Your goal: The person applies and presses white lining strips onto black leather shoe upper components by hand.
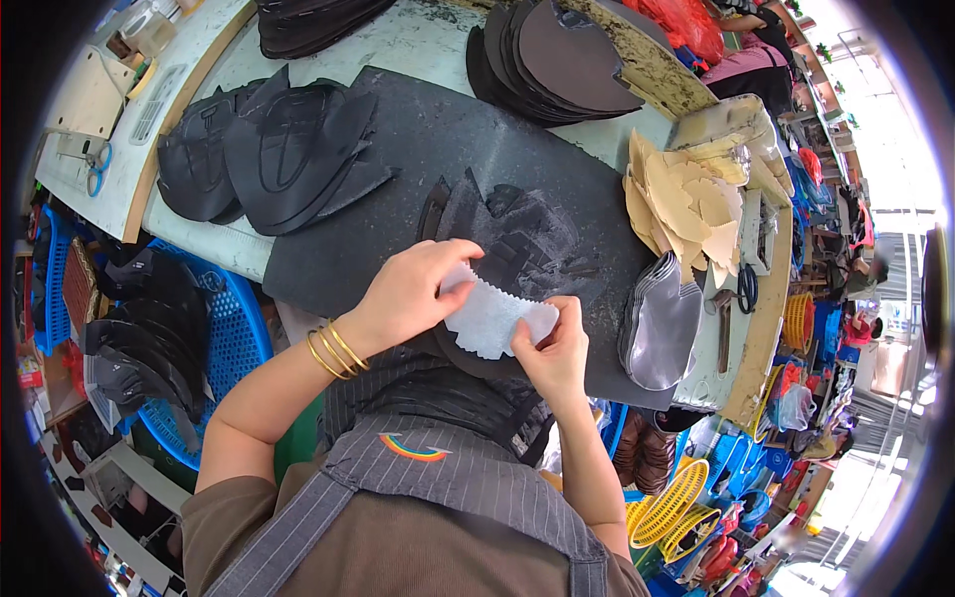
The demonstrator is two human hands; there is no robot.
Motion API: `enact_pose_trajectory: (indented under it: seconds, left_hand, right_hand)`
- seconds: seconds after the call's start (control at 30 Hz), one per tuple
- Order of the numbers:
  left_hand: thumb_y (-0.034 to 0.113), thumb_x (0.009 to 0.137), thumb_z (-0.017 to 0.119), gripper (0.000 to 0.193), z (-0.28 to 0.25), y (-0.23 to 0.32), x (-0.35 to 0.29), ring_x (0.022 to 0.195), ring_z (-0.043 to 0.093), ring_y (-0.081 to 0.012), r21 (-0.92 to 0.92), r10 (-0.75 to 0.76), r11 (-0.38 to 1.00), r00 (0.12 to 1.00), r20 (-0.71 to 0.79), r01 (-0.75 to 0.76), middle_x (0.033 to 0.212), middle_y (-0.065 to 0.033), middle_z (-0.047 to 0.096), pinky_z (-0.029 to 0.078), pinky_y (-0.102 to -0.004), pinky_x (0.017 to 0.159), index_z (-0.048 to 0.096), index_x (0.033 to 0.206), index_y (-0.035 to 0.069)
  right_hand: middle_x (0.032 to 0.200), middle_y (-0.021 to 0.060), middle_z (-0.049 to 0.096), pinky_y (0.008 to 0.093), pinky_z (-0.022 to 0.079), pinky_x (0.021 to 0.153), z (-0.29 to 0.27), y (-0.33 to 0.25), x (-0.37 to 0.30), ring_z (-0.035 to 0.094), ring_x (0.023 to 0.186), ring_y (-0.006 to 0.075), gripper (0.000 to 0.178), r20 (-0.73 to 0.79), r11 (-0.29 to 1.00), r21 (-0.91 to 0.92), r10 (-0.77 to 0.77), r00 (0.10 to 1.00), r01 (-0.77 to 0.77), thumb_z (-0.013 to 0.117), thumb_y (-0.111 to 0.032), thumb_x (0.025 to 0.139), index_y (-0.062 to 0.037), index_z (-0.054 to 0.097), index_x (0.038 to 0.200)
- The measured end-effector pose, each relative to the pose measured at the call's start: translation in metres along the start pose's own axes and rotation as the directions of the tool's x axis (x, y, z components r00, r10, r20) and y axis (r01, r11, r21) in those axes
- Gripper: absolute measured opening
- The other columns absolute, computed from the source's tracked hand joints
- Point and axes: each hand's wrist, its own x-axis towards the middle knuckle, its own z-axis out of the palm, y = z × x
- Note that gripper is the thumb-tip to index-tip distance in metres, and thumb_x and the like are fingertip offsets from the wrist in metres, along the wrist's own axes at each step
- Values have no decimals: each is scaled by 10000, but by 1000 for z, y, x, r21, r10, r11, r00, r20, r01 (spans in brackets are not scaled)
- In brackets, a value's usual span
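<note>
1. Here's your left hand [423, 294], closed on one end of the white piece [487, 320], thumb on the near side; gold bangles [336, 353] circle the wrist behind it.
2. And your right hand [553, 348] has the other end, thumb pressed flat on its face, fingers curled round behind.
3. So the white piece hangs between both hands, in front of your striped apron [448, 483], its far edge cut in zigzag teeth.
4. Just beyond your hands, black scraps [532, 234] lie in a loose heap on the dark mat [418, 124].
5. Look past your left hand, farther out and to the left: black cut pieces [293, 149] overlap in piles.
6. Straight out beyond your right hand, a stack of dark rounded pieces [572, 60] fans at the table's far side.
7. Over to the right of your right hand sits a shiny grey stack [662, 333], with torn brown card [686, 204] just beyond it and black-handled scissors [746, 289] farther right.
8. Down to the left of your left hand, a blue basket [239, 318] stands beside more black pieces [149, 323].
</note>
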Motion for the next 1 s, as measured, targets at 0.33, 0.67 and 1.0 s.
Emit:
enact_pose_trajectory:
  seconds: [0.33, 0.67, 1.0]
  left_hand:
    - [384, 716, 741, 782, 24, 22, -23, 1376, 279, -344, 356, 360, 785, 841, 404, -507, 1448, -105, 385, 254, -490, 1102, 444, 1358, 53]
    - [607, 701, 659, 729, 24, 52, -16, 1218, 415, -329, 420, 349, 761, 858, 377, -495, 1269, -72, 540, 264, -540, 1033, 603, 1163, 44]
    - [130, 890, 652, 196, 94, 99, 4, 860, 602, -83, -695, -107, 641, 934, 340, 326, 981, -45, 640, 503, -246, 752, 620, 1028, -5]
  right_hand:
    - [847, 157, 629, 396, 506, 608, -7, -2, -10, 649, 732, 306, 360, -80, 774, -605, -293, 953, 187, 684, -232, 786, -15, 515, 1018]
    - [844, 154, 580, 421, 455, 731, -142, 58, -23, 557, 823, 344, 53, -185, 707, -696, -348, 919, 128, 597, -54, 846, -9, 597, 873]
    - [774, 77, 589, 243, 452, 599, -84, -19, -27, 560, 642, 129, 57, -320, 933, -206, -350, 880, 296, 637, 45, 815, 16, 615, 859]
